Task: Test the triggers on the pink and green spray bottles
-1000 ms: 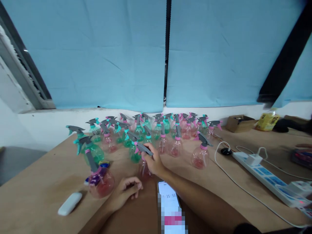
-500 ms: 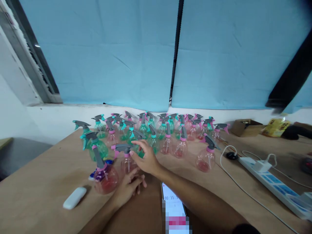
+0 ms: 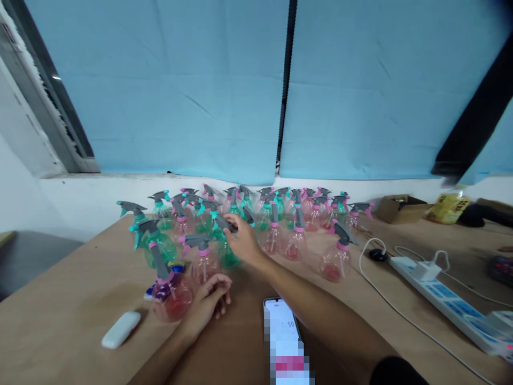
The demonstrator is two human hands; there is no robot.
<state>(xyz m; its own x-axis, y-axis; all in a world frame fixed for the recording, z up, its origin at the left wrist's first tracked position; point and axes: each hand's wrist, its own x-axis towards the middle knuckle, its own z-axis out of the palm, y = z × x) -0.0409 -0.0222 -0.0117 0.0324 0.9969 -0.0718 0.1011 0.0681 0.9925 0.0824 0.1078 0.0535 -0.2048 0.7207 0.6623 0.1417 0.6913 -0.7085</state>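
My right hand (image 3: 242,240) reaches into the group of spray bottles, its fingers closed around the grey trigger head of a green spray bottle (image 3: 229,256). My left hand (image 3: 210,299) rests near the table's front, fingers loosely bent and apart, holding nothing. Just beyond it stands a pink spray bottle (image 3: 203,268) with a grey head. Another pink spray bottle (image 3: 176,300), holding some reddish liquid or tint at its base, is left of my left hand. A green spray bottle (image 3: 160,250) stands behind that one.
Several more pink and green spray bottles (image 3: 294,246) crowd toward the wall. One pink bottle (image 3: 335,264) stands apart at right. A phone (image 3: 280,315) lies in front, a white oblong object (image 3: 121,329) at left. A power strip (image 3: 444,299) with cables and an open cardboard box (image 3: 402,209) are at right.
My right hand has moved forward from above the near pink bottle and closed on the green bottle's head. My left hand has shifted slightly left and lies a little apart from the pink bottle.
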